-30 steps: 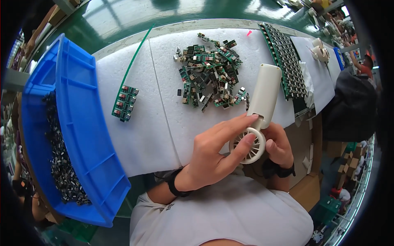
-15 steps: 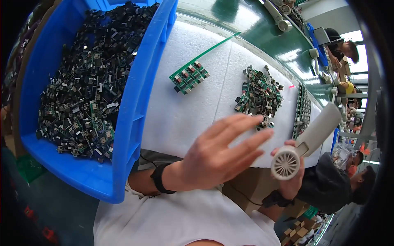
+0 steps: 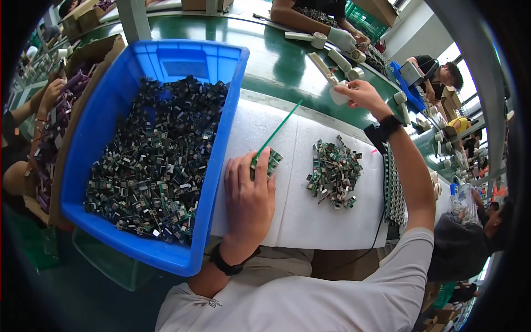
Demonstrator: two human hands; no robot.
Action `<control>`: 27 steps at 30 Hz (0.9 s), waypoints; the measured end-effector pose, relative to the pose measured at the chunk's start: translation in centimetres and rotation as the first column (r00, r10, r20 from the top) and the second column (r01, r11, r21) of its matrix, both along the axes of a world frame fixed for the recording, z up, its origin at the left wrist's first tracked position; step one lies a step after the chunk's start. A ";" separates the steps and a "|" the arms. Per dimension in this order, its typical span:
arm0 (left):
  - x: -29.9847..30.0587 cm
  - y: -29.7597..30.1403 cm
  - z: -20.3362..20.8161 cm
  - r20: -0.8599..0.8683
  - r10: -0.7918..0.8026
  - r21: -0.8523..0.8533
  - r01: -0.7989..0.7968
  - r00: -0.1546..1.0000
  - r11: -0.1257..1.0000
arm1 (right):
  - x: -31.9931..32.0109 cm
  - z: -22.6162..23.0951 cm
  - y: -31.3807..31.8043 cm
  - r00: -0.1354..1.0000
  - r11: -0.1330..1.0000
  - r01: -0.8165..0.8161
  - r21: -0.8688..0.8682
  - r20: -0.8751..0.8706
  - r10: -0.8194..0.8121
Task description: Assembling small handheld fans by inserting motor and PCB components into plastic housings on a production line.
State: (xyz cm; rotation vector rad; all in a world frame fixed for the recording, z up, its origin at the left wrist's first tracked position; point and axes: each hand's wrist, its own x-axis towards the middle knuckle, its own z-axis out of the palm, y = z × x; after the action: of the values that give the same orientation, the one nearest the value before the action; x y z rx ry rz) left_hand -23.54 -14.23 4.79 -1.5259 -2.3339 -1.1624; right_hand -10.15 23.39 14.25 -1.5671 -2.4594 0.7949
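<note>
While the left hand point(image 3: 249, 196) lies flat on a small green board point(image 3: 269, 161), the right hand point(image 3: 358, 93) grips a white fan point(image 3: 338, 95); the bin point(image 3: 224, 144) sits full, a small pile point(image 3: 333, 172) sorted.

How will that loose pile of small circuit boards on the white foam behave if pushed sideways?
The pile of boards would likely scatter rather than slide together, since the pieces lie loose and jumbled. Each looks small, stiff and light. The white foam sheet looks matte, so it may drag on them.

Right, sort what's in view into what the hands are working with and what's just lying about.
In use:
- left hand on the green board panel
- right hand holding a white object

Lying about:
- blue bin of parts
- loose board pile
- tape rolls
</note>
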 end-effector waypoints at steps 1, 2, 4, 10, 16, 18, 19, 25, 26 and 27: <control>0.1 0.0 0.3 0.059 -0.028 0.027 0.026 0.998 0.999 | -0.8 -0.7 1.4 1.000 0.999 -0.016 0.039 -0.009 0.016; 0.2 -0.1 0.5 0.123 -0.058 0.048 0.052 0.991 0.997 | -1.3 -1.3 2.1 0.999 0.997 -0.030 0.070 -0.012 0.031; -0.4 -0.3 0.9 0.173 -0.082 0.070 0.071 0.981 0.995 | -2.4 -2.3 1.2 0.991 0.923 -0.134 0.361 0.064 0.119; -0.5 0.1 1.5 0.352 -0.196 0.288 0.093 0.915 0.953 | -3.6 2.4 -7.4 0.938 0.883 -0.336 0.328 0.204 0.281; 0.3 1.5 2.8 0.419 -0.322 0.427 0.129 0.849 0.895 | 1.5 6.2 -18.1 0.964 0.937 -0.264 -0.227 -0.069 0.255; 1.7 2.4 3.5 0.414 -0.403 0.475 0.184 0.816 0.860 | 3.9 4.7 -20.2 0.944 0.911 -0.270 -0.312 -0.270 0.188; 2.4 2.7 3.8 0.406 -0.447 0.500 0.216 0.797 0.839 | 4.8 4.3 -21.2 0.881 0.876 -0.302 -0.377 -0.461 0.106; 6.5 4.9 5.0 0.354 -0.604 0.558 0.357 0.714 0.749 | 7.8 1.5 -23.3 0.718 0.844 -0.340 -0.415 -0.694 -0.053; 6.9 5.0 5.3 0.375 -0.601 0.543 0.358 0.706 0.760 | 8.2 1.3 -23.1 0.707 0.858 -0.326 -0.398 -0.705 -0.058; 7.3 5.1 5.5 0.396 -0.595 0.526 0.358 0.699 0.771 | 8.6 1.1 -23.0 0.696 0.871 -0.312 -0.380 -0.715 -0.063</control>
State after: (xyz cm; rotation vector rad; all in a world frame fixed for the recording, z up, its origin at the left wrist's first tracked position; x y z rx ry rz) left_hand -16.24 -9.16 10.31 -1.8815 -1.7367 -2.3324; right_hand -1.60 0.35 15.32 -0.8752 -1.8554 1.7550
